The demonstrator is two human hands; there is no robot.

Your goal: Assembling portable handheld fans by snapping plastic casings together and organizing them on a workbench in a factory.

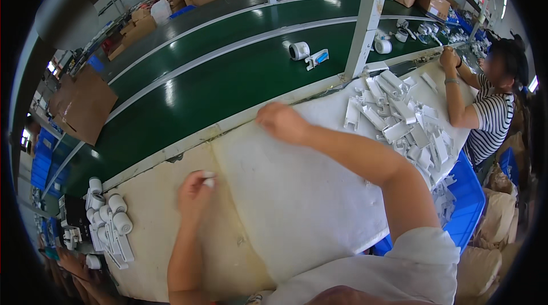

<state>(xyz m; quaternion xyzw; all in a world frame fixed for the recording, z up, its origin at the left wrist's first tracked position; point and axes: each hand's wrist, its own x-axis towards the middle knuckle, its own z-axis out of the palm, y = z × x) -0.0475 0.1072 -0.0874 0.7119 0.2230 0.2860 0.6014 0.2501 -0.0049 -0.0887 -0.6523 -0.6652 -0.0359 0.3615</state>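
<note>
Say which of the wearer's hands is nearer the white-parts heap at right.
Right. The right hand is left of the white-parts heap; the left hand is farther left, lower in view.

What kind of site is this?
Probably a factory assembly line: a long, glossy green conveyor belt runs beside a flat, off-white worktable, and channel-shaped white plastic parts lie heaped on that table.

Left grip (194,193), right grip (281,123), heaped white parts (403,110)
</note>
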